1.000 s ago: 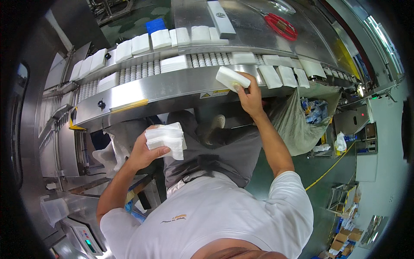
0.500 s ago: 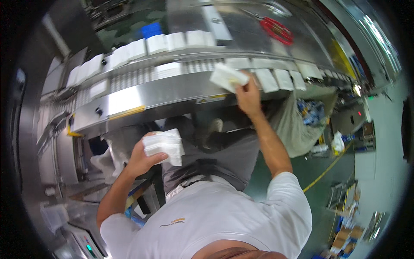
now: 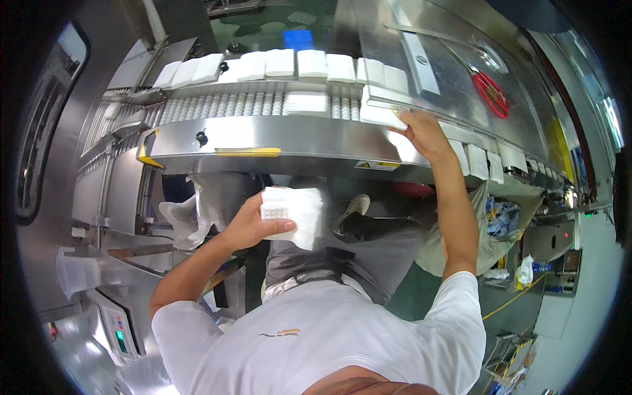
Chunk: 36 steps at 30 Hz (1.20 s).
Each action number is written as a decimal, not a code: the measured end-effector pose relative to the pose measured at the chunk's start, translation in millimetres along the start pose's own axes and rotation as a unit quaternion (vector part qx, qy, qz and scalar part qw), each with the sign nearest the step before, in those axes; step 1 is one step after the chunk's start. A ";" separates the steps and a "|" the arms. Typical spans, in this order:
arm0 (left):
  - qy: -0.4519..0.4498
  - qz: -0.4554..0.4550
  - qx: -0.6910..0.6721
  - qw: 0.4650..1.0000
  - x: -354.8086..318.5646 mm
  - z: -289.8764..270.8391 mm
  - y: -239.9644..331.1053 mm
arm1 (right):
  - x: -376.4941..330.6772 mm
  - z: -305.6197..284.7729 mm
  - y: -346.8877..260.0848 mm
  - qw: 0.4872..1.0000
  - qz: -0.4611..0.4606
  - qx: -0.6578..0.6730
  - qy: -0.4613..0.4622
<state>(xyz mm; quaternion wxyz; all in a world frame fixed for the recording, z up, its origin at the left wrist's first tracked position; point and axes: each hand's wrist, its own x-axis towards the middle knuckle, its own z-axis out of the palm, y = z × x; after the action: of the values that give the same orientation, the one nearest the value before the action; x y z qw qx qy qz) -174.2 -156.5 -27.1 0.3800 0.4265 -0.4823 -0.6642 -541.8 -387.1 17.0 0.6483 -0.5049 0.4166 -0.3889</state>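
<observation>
1. White folded stacks stand side by side on the far metal ledge; their row begins at the left and runs past the middle.
2. In front of this ledge lies the conveyor with small white rollers. Below its near rail, at the left, hangs a pale plastic bag.
3. Left hand is before the person's body, over the grey trousers. It is closed around the left side of a thick white pile: the thumb presses on the front, and the other fingers are mostly hidden. This pile is well apart from the conveyor.
4. Behind the far row, near the middle, there is a blue box. Nearer, one flat white stack lies on the rollers.
5. Right hand reaches forward over the rail. Its thumb and fingers are nearly together and pinch the right end of one white stack. This stack is above the rollers; whether it touches them, I cannot tell. Another white stack is just behind it.
6. On the metal table farther back are a flat metal bar and, to its right, scissors with red handles.
7. At the right, more white stacks rest along the near edge. Below them, a greyish cloth bag holds blue crumpled wrapping.
</observation>
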 end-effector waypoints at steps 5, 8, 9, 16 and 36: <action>-0.021 -0.006 -0.014 1.000 -1.5 2.2 0.5 | 40.4 44.8 -7.8 0.998 -0.011 0.008 -0.059; -0.023 -0.006 -0.010 1.000 -0.4 4.4 3.2 | 87.3 43.4 12.2 0.993 0.020 0.028 -0.112; -0.010 -0.012 -0.004 1.000 -2.8 3.5 5.3 | 91.9 51.5 13.6 0.990 0.063 0.002 -0.127; 0.122 -0.092 0.042 0.987 -70.3 -51.5 42.9 | 57.6 24.9 24.8 0.819 -0.194 -0.538 0.049; 0.601 -0.271 0.160 0.735 -457.7 -111.8 -28.9 | 137.7 124.3 58.5 0.802 -0.004 -0.598 0.011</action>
<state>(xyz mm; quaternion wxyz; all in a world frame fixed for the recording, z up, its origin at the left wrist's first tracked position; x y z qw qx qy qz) 86.4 234.5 17.4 0.3207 0.9040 -0.1168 -0.2575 -372.6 -462.4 -42.8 0.2119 -0.7893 0.5719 -0.0708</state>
